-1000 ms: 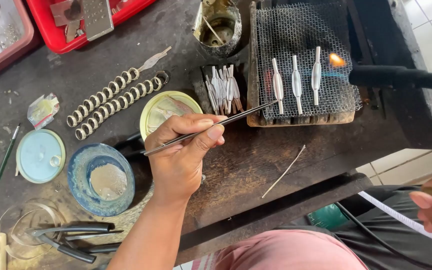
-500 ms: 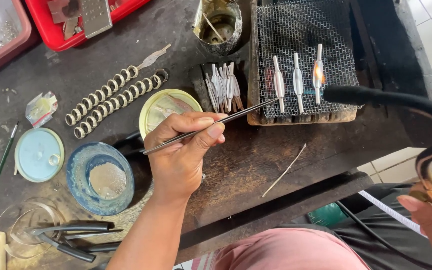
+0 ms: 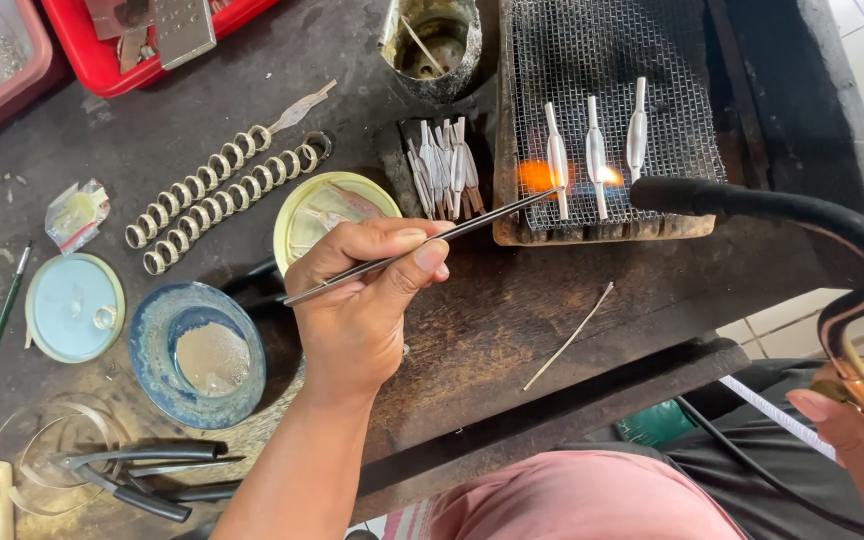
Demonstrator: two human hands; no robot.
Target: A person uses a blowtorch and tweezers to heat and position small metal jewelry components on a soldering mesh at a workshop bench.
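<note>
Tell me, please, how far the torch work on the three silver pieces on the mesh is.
Done: cannot tell for any piece. In hand: the torch, held by the right hand, throws flame at the left piece, while the left hand points tweezers there. Left: the loose pieces lying beside the mesh.

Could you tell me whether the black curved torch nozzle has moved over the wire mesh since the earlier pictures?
Yes. The black curved torch nozzle has swung leftwards across the wire mesh, its flame now at the leftmost silver piece rather than the rightmost.
</note>
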